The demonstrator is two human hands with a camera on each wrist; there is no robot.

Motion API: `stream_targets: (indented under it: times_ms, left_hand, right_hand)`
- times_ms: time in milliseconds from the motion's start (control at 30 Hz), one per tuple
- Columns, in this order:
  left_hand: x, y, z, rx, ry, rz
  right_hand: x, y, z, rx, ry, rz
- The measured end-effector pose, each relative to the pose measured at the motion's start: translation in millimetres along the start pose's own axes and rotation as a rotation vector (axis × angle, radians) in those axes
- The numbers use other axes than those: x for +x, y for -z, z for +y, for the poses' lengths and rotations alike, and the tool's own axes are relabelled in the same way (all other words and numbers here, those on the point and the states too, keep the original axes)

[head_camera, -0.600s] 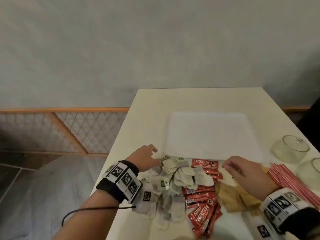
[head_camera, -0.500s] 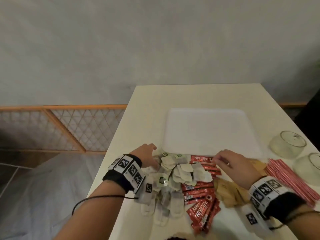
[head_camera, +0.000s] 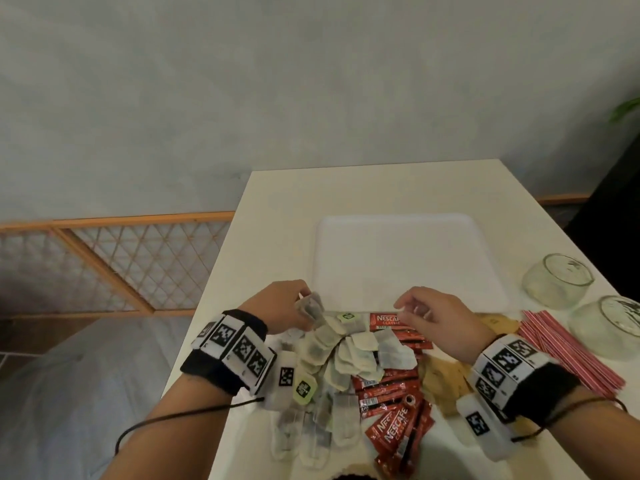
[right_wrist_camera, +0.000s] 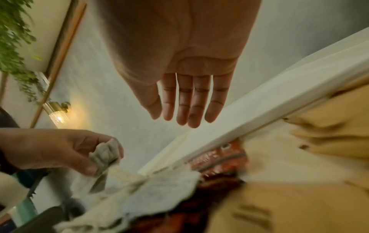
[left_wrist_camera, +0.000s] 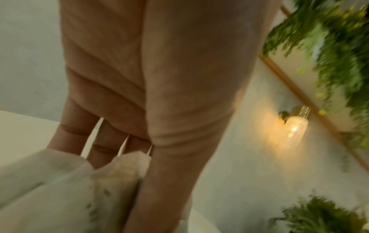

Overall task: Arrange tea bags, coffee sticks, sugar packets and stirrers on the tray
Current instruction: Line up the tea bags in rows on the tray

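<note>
A white tray (head_camera: 398,258) lies on the table with nothing on it. In front of it are heaps of tea bags (head_camera: 346,358), red coffee sticks (head_camera: 391,393), brown sugar packets (head_camera: 440,379) and red-striped stirrers (head_camera: 568,348). My left hand (head_camera: 294,306) pinches a small bunch of tea bags (head_camera: 310,308) just above the heap's far left end; the right wrist view shows the same bunch (right_wrist_camera: 105,154) between thumb and fingers. My right hand (head_camera: 412,310) hovers over the coffee sticks near the tray's front rim (right_wrist_camera: 259,100), its fingers (right_wrist_camera: 185,113) straight and holding nothing.
Two glass bowls (head_camera: 557,278) (head_camera: 609,327) stand at the right, beyond the stirrers. The table's left edge (head_camera: 221,271) drops off beside my left hand. A wooden lattice rail (head_camera: 121,265) runs along the wall at the left.
My left hand has closed on a bunch of tea bags and raised it off the heap. My right hand has moved left and lifted slightly above the coffee sticks.
</note>
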State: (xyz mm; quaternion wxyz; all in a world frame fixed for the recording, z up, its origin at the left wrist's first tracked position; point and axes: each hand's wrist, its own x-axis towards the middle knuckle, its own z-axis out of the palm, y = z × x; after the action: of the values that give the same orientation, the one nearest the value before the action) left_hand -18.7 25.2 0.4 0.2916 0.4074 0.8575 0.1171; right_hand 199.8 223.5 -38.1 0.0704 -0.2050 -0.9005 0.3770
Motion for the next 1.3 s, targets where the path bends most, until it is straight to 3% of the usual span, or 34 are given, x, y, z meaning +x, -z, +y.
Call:
stream_targets:
  times_ms: [100, 233, 533, 667, 733, 800, 833, 967, 1100, 1300]
  left_hand:
    - [-5, 9, 29, -0.067, -0.146, 0.063]
    - [9, -4, 71, -0.072, -0.286, 0.017]
    - [53, -31, 102, -0.192, -0.341, -0.021]
    - [64, -38, 107, -0.531, -0.260, 0.013]
    - [68, -45, 102, -0.729, -0.193, -0.089]
    - [71, -56, 99, -0.849, -0.196, -0.257]
    - [73, -62, 99, -0.904, -0.200, -0.278]
    - [86, -76, 106, -1.122, -0.107, -0.001]
    - [101, -78, 110, -1.054, -0.086, 0.207]
    - [109, -77, 130, -1.477, -0.040, 0.046]
  right_hand:
    - [5, 6, -20, 0.142, 0.043, -0.029]
    - [15, 7, -32, 0.226, 0.087, -0.130]
    - [9, 5, 11, 0.656, -0.069, -0.006]
    - [15, 8, 20, 0.708, -0.128, 0.153]
    - [20, 12, 24, 0.751, -0.158, 0.244]
    - [25, 15, 27, 0.793, -0.180, 0.307]
    - [28, 16, 29, 0.809, -0.184, 0.322]
    - [36, 12, 29, 0.900, -0.213, 0.388]
    - [47, 10, 27, 0.923, -0.256, 0.394]
    - [67, 5, 18, 0.792, -0.345, 0.242]
